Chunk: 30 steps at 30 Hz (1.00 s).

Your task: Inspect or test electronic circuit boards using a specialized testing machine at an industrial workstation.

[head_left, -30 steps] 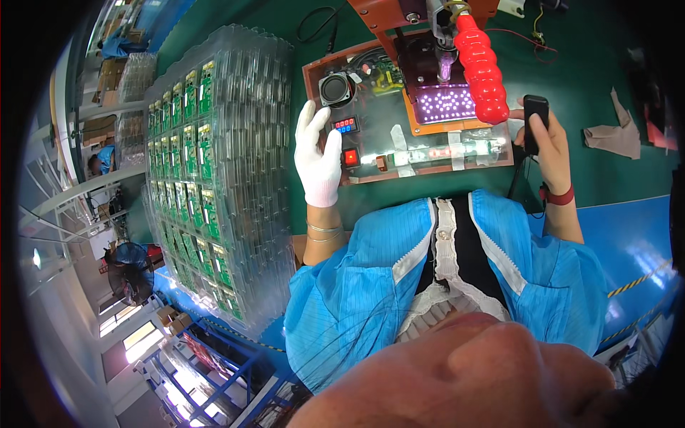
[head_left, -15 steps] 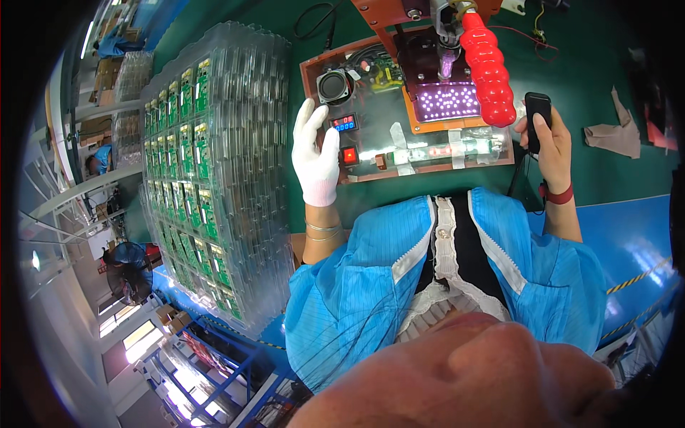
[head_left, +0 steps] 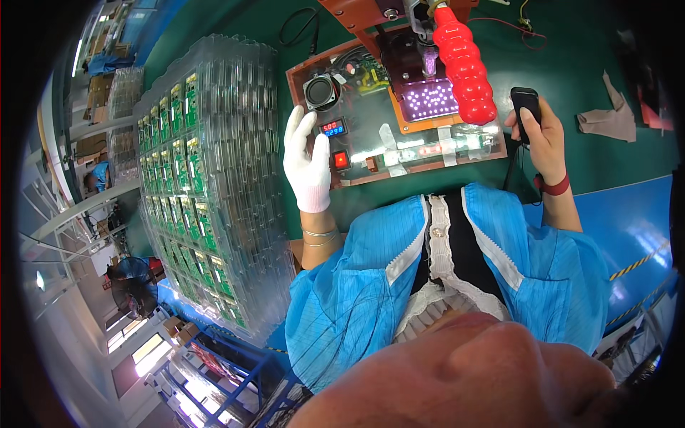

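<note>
My left hand [head_left: 308, 165], in a white glove, rests at the left side of a clear-topped test box [head_left: 367, 132]. Its fingers are spread and hold nothing; the thumb is next to a small lit digital meter [head_left: 332, 128] and a glowing red rocker switch [head_left: 342, 160]. In my bare right hand [head_left: 546, 143] is a black oblong handheld device [head_left: 525, 114], gripped with the thumb on its face, right of the box. Between the hands, a ribbed red lever handle [head_left: 465, 68] hangs from an orange press [head_left: 399, 64] over a panel of lit white-violet lights [head_left: 429, 99].
Stacked clear plastic trays [head_left: 235, 171] with green circuit boards [head_left: 191, 167] rise close by my left arm. A round black speaker [head_left: 321, 92] sits in the box. A beige cloth [head_left: 610, 118] lies on the green table [head_left: 592, 167] at right; a black cable [head_left: 296, 27] is behind.
The view has shifted slightly, moving the box and both hands a little left in the picture. The meter's lit digits have changed. Both hands keep much the same pose.
</note>
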Each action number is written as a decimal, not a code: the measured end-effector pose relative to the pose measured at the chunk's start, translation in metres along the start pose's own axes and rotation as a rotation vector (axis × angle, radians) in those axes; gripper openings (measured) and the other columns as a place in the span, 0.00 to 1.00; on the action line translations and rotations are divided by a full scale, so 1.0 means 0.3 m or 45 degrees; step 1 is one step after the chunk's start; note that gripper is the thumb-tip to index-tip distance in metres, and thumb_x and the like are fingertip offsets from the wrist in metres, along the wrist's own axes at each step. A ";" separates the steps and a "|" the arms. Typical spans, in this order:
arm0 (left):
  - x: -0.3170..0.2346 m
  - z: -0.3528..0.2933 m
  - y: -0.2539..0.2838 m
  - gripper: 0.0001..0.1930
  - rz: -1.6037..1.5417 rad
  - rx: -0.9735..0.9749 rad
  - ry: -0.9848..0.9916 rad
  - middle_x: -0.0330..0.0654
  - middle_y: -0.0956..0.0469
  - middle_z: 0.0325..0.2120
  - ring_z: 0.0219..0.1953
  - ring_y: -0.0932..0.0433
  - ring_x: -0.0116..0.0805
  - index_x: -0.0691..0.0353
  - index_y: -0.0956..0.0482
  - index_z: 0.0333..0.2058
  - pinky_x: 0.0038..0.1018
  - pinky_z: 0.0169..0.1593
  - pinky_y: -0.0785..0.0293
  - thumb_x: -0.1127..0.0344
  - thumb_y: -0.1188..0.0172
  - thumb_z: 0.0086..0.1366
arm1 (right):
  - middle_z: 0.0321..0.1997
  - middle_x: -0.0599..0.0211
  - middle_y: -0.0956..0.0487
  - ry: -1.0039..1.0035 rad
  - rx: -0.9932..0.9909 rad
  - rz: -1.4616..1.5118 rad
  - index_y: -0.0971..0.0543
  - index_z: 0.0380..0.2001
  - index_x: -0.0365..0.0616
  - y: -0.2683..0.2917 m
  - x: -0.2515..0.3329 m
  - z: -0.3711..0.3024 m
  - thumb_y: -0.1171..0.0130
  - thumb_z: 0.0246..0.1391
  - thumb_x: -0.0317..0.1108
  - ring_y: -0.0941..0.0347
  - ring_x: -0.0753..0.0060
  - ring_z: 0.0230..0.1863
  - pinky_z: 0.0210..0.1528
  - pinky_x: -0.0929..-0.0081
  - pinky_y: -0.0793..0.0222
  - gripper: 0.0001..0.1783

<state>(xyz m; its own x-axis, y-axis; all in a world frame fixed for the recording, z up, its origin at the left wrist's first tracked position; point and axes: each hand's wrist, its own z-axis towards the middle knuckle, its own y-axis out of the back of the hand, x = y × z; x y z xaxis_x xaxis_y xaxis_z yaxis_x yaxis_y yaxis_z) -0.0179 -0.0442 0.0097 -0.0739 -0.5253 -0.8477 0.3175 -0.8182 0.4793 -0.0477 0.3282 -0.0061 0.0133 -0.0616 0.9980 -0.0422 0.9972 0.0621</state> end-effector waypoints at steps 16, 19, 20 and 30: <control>0.008 0.006 0.004 0.22 0.067 -0.011 -0.007 0.50 0.29 0.64 0.65 0.29 0.42 0.66 0.21 0.55 0.31 0.68 0.36 0.80 0.45 0.62 | 0.39 0.59 0.17 -0.145 0.502 0.051 0.27 0.55 0.34 0.059 0.039 -0.018 0.48 0.66 0.37 0.29 0.79 0.26 0.34 0.84 0.31 0.21; 0.008 0.002 0.001 0.22 0.082 -0.003 0.004 0.50 0.28 0.64 0.65 0.29 0.42 0.66 0.21 0.55 0.31 0.68 0.36 0.80 0.45 0.62 | 0.43 0.56 0.17 -0.158 0.717 -0.011 0.29 0.59 0.33 0.091 0.024 -0.021 0.48 0.65 0.40 0.28 0.78 0.26 0.33 0.83 0.31 0.25; 0.008 0.001 0.000 0.22 0.076 -0.005 -0.005 0.50 0.28 0.64 0.65 0.29 0.42 0.66 0.21 0.55 0.31 0.68 0.35 0.80 0.45 0.62 | 0.44 0.56 0.17 -0.181 0.707 0.037 0.29 0.59 0.33 0.095 0.015 -0.016 0.48 0.66 0.40 0.28 0.78 0.26 0.34 0.83 0.31 0.26; 0.002 0.005 0.004 0.22 0.091 -0.009 -0.032 0.50 0.29 0.64 0.65 0.29 0.42 0.66 0.21 0.56 0.31 0.67 0.34 0.80 0.45 0.62 | 0.58 0.49 0.23 -0.309 -0.147 0.728 0.38 0.69 0.38 0.066 0.016 0.077 0.53 0.71 0.37 0.22 0.66 0.48 0.53 0.74 0.27 0.27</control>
<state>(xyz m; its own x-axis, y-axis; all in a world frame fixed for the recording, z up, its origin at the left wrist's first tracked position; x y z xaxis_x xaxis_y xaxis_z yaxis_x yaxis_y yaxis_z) -0.0189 -0.0458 0.0101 -0.0748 -0.5883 -0.8052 0.3298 -0.7766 0.5367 -0.0716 0.3465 0.0003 -0.2071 0.4879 0.8479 0.1324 0.8727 -0.4699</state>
